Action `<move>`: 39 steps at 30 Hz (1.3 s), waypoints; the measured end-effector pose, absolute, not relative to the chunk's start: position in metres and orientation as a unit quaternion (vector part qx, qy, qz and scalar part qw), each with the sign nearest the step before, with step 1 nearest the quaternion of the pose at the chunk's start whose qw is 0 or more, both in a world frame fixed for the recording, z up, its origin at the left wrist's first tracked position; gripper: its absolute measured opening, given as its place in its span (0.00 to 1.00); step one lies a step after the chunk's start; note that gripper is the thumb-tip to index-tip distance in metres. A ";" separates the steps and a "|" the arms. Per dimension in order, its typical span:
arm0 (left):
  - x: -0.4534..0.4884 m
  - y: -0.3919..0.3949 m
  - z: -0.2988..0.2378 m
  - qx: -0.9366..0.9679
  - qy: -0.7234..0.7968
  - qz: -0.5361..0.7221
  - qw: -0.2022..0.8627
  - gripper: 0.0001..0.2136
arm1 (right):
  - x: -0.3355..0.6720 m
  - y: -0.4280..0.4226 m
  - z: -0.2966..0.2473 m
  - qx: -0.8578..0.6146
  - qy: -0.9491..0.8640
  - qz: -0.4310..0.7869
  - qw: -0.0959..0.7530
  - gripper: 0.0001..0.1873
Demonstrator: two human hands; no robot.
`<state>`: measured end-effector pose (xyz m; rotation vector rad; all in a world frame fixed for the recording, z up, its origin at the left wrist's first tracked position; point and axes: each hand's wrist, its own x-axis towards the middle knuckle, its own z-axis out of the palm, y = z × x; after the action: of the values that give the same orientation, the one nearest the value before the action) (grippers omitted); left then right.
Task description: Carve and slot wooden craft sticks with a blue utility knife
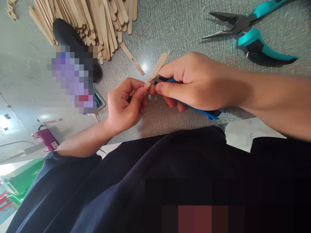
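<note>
We've got our left hand (124, 105) pinching 1 stick (157, 67) at its near end, long axis slanting up-right, right hand (194, 81) gripping the knife (159, 79) against it.

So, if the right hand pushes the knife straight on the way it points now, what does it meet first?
The right hand points its utility knife at the wooden stick, which the blade seems to touch. Just behind come the fingers of the left hand, pinching that stick.
</note>
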<state>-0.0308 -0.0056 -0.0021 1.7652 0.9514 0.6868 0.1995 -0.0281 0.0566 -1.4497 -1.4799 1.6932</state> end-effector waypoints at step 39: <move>-0.028 -0.002 -0.007 0.652 0.338 0.346 0.583 0.15 | 0.213 -0.025 0.020 -0.451 -0.534 0.664 0.267 0.18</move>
<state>-0.0278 -0.0022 -0.0069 1.5223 0.7900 0.8085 0.2129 -0.0246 0.0201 -1.2173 -1.4399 1.7912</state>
